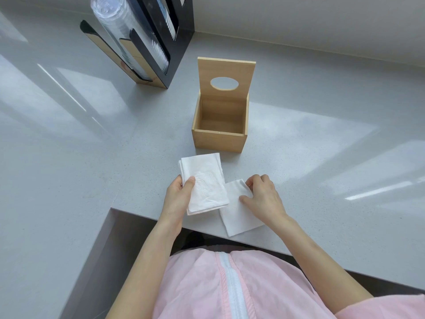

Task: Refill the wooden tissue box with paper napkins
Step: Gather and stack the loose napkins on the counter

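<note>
The wooden tissue box (218, 140) stands on the grey counter (310, 139), its inside bare. Its lid (226, 70), with an oval hole, stands upright at the back. Just in front of the box, my left hand (178, 199) grips a small stack of white folded napkins (203, 183), thumb on top, lifted slightly off the counter. To the right, my right hand (262, 196) pinches the far corner of a single white napkin (239, 215) that lies flat near the counter's front edge.
A black cup dispenser (161, 42) holding stacked clear cups and lids stands at the back left, near the wall. The counter's front edge (161, 218) runs just under my wrists, with an inner corner on the left.
</note>
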A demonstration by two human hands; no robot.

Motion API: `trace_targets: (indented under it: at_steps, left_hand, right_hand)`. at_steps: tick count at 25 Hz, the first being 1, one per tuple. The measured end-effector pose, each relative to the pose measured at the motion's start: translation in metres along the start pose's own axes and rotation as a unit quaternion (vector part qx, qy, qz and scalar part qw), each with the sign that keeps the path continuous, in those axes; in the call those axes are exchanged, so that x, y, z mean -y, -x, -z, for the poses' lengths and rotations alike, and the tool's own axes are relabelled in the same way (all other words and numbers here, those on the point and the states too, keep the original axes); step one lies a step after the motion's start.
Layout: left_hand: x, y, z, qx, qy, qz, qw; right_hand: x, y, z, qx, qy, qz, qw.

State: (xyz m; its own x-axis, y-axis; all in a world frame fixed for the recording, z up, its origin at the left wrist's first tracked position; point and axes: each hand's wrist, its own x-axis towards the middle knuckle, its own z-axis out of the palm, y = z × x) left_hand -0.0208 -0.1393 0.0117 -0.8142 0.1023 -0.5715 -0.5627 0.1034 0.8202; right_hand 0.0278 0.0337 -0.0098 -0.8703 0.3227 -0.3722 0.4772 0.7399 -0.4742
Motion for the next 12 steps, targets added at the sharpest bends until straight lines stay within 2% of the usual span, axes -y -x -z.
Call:
trace_targets:
  at_steps: [4,8,12]
  left_hand:
    - [0.001,0.000,0.002,-0.001,0.000,0.000,1.000]
    - [0.001,0.000,0.003,-0.003,0.003,0.000,1.000]
    - [0.001,-0.001,0.006,0.002,0.009,-0.001,1.000]
  right_hand:
    - [0.000,0.001,-0.002,0.013,-0.032,-0.004,0.999]
    - [0.000,0.002,-0.002,-0.011,-0.042,0.007,0.999]
    - [-0.001,0.002,0.013,0.010,-0.183,-0.006,0.983]
